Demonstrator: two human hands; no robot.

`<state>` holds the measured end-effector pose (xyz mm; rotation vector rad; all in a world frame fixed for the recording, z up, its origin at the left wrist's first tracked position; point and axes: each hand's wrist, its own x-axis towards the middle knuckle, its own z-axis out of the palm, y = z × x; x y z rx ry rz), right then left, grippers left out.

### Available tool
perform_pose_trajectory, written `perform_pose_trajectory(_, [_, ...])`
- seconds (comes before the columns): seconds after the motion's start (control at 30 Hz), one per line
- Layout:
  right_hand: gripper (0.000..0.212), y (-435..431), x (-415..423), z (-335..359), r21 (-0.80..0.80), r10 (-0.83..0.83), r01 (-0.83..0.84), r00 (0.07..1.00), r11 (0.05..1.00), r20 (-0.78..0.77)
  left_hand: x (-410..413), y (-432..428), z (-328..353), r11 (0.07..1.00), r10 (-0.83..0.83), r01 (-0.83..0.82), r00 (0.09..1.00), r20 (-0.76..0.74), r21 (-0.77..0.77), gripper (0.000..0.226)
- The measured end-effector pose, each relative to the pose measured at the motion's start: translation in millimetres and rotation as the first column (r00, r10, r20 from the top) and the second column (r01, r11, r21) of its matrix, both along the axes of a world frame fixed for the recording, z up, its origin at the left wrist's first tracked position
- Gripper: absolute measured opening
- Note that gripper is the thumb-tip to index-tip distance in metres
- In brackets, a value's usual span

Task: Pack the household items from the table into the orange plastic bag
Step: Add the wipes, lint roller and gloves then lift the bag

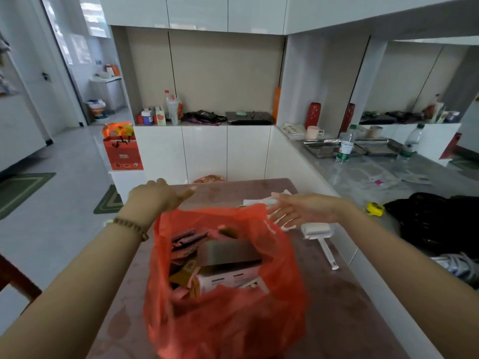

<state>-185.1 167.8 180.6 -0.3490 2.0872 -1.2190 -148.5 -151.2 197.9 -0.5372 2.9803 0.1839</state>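
The orange plastic bag (228,314) stands open on the brown table (334,301), filled with boxes and packets; a grey-topped box (230,251) lies on top inside. My left hand (163,194) hovers beyond the bag's far left rim, fingers straight, holding nothing. Over the bag's far right rim my right hand (298,209) is spread with straight fingers and holds nothing. A white lint roller (320,235) lies on the table right of the bag. White papers (261,200) lie behind the bag, partly hidden by my right hand.
A grey counter (363,177) runs along the right with a water bottle (344,147), metal trays, a pink cup, a yellow tape measure (375,209) and a black bag (438,221). An orange gift bag (122,149) stands on a low white ledge at left.
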Motion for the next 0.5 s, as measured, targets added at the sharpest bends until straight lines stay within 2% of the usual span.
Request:
perform_pose_trajectory(0.1, [0.070, 42, -36, -8, -0.081, -0.144, 0.145, 0.989, 0.986, 0.022, -36, 40, 0, 0.982, -0.120, 0.126, 0.991, -0.051, 0.141, 0.091])
perform_pose_trajectory(0.2, [0.057, 81, -73, -41, -0.115, -0.303, 0.308, 0.951, 0.944, 0.060, -74, 99, -7, 0.864, -0.295, 0.333, 0.943, -0.156, 0.378, 0.060])
perform_pose_trajectory(0.23, [0.052, 94, -86, -56, -0.101, -0.342, 0.347, 0.938, 0.933, 0.063, -89, 116, -15, 0.824, -0.326, 0.359, 0.933, -0.152, 0.438, 0.061])
perform_pose_trajectory(0.3, [0.041, 116, -107, -90, -0.067, -0.441, 0.444, 0.896, 0.894, 0.052, -124, 142, -44, 0.757, -0.344, 0.345, 0.933, -0.111, 0.554, 0.082])
perform_pose_trajectory(0.4, [0.030, 146, -126, -146, 0.045, -0.578, 0.576, 0.814, 0.816, 0.051, -188, 161, -108, 0.743, -0.294, 0.243, 0.955, -0.021, 0.624, 0.116])
perform_pose_trajectory(0.5, [0.022, 164, -135, -198, 0.118, -0.666, 0.658, 0.743, 0.744, 0.060, -238, 175, -178, 0.751, -0.244, 0.129, 0.966, 0.090, 0.647, 0.114])
